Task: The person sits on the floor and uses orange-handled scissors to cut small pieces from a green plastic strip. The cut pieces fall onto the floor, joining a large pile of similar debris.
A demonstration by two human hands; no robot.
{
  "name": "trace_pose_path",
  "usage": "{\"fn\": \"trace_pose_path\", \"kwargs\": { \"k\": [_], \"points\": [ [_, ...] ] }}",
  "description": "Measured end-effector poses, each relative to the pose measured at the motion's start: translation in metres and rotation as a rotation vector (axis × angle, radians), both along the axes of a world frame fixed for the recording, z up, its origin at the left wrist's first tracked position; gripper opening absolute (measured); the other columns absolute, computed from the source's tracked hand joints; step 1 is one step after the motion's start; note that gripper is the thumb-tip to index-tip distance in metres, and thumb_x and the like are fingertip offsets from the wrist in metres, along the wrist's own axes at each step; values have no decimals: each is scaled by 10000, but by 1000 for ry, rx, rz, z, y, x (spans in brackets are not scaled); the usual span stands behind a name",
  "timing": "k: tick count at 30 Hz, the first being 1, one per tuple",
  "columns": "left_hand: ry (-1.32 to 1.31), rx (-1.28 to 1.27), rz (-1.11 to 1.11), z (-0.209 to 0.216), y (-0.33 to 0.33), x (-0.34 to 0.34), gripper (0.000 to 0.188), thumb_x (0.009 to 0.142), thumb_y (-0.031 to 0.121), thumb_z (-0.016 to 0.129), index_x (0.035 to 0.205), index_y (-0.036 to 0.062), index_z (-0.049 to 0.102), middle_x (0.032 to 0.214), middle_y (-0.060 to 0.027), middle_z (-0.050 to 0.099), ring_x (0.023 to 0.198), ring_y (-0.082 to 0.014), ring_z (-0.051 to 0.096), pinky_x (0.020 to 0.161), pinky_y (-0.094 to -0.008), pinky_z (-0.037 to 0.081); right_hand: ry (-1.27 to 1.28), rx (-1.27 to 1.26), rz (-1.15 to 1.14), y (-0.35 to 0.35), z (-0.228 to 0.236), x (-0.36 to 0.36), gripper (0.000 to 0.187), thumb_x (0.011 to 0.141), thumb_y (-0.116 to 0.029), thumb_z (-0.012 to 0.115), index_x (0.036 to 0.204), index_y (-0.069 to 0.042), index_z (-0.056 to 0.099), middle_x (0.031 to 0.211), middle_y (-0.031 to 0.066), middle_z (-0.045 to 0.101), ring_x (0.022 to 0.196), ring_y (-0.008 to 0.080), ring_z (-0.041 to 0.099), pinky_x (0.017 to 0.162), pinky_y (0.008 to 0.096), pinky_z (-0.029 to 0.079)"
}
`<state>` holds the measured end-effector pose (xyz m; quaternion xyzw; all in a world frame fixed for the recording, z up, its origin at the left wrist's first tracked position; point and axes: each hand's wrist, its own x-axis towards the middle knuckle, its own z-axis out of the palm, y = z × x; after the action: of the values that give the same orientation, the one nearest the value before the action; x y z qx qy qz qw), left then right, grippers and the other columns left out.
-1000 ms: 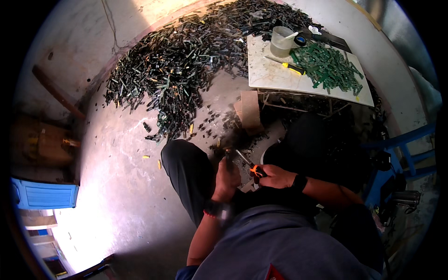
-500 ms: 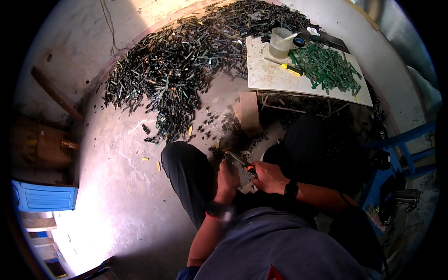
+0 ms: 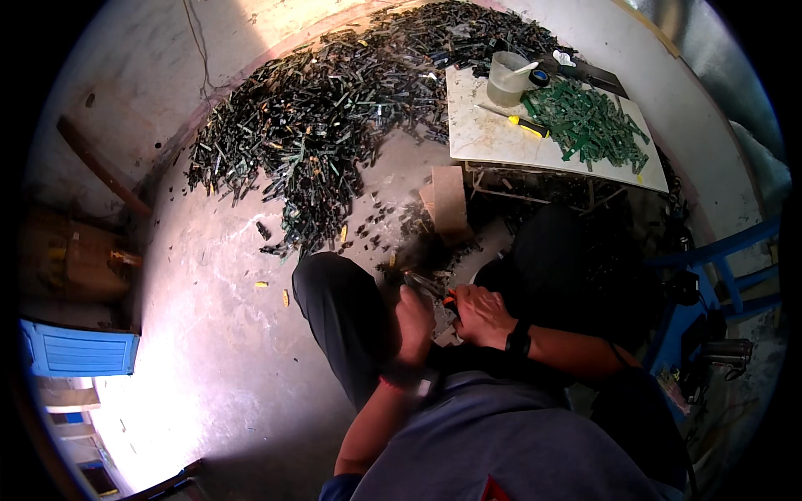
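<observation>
Concrete floor [image 3: 225, 275] bears a big heap of dark strips [image 3: 326, 117], seemingly left to go; green strips [image 3: 585, 125] already lie on the white board [image 3: 484, 142]. My right hand [image 3: 484, 316] grips an orange-and-black tool [image 3: 452, 302] beside my curled left hand [image 3: 413, 324], whose hold I cannot tell.

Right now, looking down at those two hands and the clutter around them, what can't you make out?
All in the head view:
- Whatever the left hand may grip: hidden by the hand itself and shadow.
- The orange-handled tool: its rear end is covered by the right hand; its tip is too small and dim.
- Whatever lies beneath the white board: hidden by board and shadow.
- The blue frame: cut off by the dark round edge.
</observation>
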<state>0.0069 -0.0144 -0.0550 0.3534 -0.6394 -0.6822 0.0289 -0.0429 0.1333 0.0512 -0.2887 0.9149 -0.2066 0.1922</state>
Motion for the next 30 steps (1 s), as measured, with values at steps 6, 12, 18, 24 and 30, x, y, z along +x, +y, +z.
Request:
{"fn": "trace_pose_path", "kwargs": {
  "k": [6,12,18,24,30],
  "points": [
    [121,-142,11,3,6,-6,554,1000,506,309,667,86,451,533,22,423,437,-101,365,402,-282,264,-13,3,11,-1,1,-3,364,709,-148,655,961,62,497,925,240,596,893,399,590,762,462,472],
    [6,-151,64,10,10,-9,551,1000,503,315,679,80,464,535,21,424,445,-98,359,409,-284,269,-105,-120,-10,-5,1,-4,352,699,-130,657,949,60,498,888,243,597,834,406,603,726,454,483],
    [100,14,99,5,8,-5,516,980,543,316,726,120,468,547,35,420,431,-89,355,403,-267,248,-22,-225,-9,-6,-4,-9,202,747,-70,594,919,11,522,862,219,631,832,404,614,703,470,478],
    [166,381,-104,-8,-13,11,445,969,513,356,729,148,440,528,59,310,418,-78,268,406,-240,207,307,-54,261,14,-16,-52,200,715,-97,614,879,-22,529,798,179,553,753,382,573,653,470,471],
    [-60,972,-16,98,-13,-3,487,973,503,344,659,135,397,505,54,256,400,-89,205,408,-245,175,266,-192,240,31,0,-70,257,721,-114,603,932,-7,502,833,180,549,812,383,558,698,467,454]
  ]
}}
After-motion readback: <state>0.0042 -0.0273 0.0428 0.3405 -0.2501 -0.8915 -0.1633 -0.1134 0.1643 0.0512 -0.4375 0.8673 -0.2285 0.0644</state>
